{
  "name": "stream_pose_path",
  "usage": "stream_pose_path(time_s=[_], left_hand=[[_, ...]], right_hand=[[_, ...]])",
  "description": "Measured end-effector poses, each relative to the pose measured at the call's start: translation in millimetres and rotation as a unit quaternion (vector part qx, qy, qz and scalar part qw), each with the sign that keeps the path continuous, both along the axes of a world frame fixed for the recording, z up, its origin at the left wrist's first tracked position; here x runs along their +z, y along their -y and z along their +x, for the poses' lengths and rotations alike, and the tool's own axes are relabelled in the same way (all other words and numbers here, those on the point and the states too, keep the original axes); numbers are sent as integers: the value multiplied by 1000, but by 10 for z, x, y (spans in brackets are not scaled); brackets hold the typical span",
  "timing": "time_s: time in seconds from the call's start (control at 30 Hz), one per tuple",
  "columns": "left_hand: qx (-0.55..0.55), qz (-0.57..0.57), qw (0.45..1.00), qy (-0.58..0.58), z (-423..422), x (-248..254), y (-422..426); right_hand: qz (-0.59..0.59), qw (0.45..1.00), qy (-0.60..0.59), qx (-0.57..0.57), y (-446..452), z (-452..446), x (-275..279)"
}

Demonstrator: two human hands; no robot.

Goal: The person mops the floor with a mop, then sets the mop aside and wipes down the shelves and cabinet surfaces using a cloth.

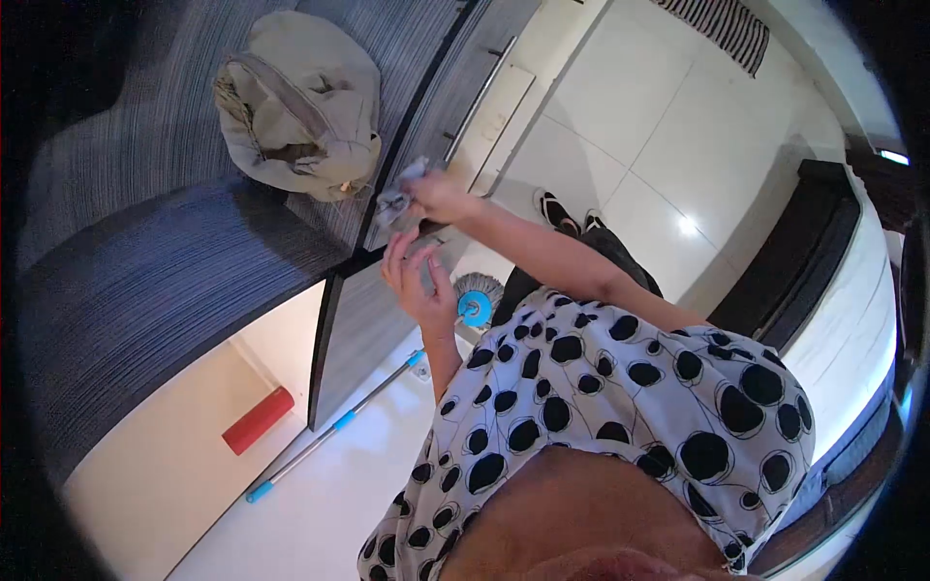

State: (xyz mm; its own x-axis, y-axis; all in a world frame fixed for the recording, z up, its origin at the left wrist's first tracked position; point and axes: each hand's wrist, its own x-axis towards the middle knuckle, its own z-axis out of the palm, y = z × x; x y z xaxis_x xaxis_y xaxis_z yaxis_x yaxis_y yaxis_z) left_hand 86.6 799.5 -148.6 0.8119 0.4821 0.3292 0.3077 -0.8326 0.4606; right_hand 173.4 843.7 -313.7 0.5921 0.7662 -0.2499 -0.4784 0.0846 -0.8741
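Observation:
My right hand (438,197) grips a crumpled grey cloth (395,200) beside the dark edge of a grey, wood-textured cabinet (184,232). Just below it in the view, my left hand (421,286) has its fingers spread and bent, with nothing visible in them. A crumpled beige fabric bag (300,107) lies against the textured surface, up and left of both hands. Near the right hand, a long metal handle (481,97) runs along a cabinet front.
A mop head with a blue centre (475,308) is near my left forearm. A pole with blue parts (344,420) slants below. A red cylinder (258,420) sits in a pale space. A striped mat (722,29) lies on the tiled floor (630,126); dark furniture (794,257) stands right.

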Motion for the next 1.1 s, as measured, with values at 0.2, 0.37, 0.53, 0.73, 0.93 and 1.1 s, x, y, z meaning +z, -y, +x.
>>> stream_pose_path(time_s=[0.2,0.37,0.53,0.73,0.93,1.1], left_hand=[[-22,-13,1000,11,196,13,-93],[-56,-25,998,21,437,-4,-93],[-85,31,995,38,548,-174,-275],[-156,56,986,34,1019,-302,-455],[-170,67,982,43,1373,-270,-546],[-146,44,988,20,1180,-333,-591]], right_hand=[[-97,962,-163,-198,270,1285,187],[-228,934,86,-259,501,2473,3],[-212,918,110,-317,459,1786,239],[-204,867,127,-436,432,1794,164],[-260,825,127,-485,649,2603,-177],[-285,776,132,-547,925,3084,-205]])
